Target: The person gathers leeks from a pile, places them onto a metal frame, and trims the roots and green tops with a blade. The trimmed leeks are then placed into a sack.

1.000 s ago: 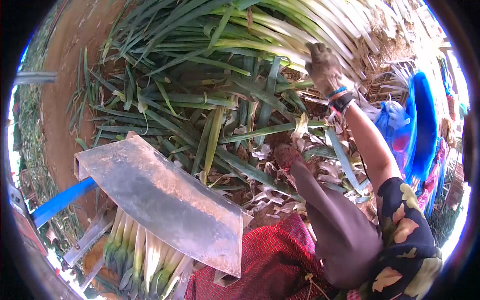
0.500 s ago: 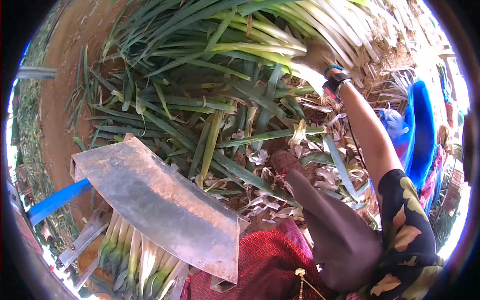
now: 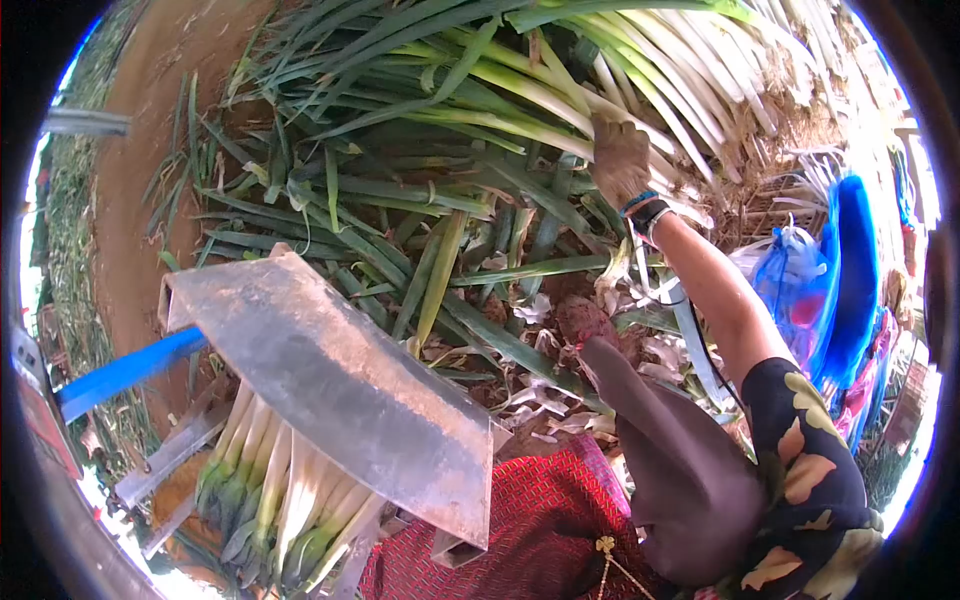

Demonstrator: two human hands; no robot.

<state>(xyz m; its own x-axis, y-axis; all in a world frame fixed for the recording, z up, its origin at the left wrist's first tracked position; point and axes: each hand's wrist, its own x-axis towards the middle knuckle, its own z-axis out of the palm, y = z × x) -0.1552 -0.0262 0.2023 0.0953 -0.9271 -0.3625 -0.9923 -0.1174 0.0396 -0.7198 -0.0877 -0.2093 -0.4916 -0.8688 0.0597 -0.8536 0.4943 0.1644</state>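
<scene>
My right hand (image 3: 621,168), in a brownish work glove with a dark watch and a blue band at the wrist, is at the near side of a large pile of long green onions (image 3: 690,65). Its fingers are curled over a pale green onion stalk (image 3: 545,140), partly hiding it. The pile's white root ends point right and its dark green leaves spread left. My left hand is out of view. At the lower left, a bundle of trimmed green onions (image 3: 265,470) lies partly beneath a curved, dirt-stained metal plate (image 3: 330,350).
Cut leaves (image 3: 400,265) and pale peelings (image 3: 540,390) litter the ground around my shoe (image 3: 588,325). Blue plastic bags (image 3: 800,275) stand at right. A blue bar (image 3: 130,375) joins the metal plate from the left. Bare soil (image 3: 150,130) lies at upper left.
My right hand has drawn slightly down and toward me at the pile's near edge, with its back now turned upward. The whole view has shifted a little to the right.
</scene>
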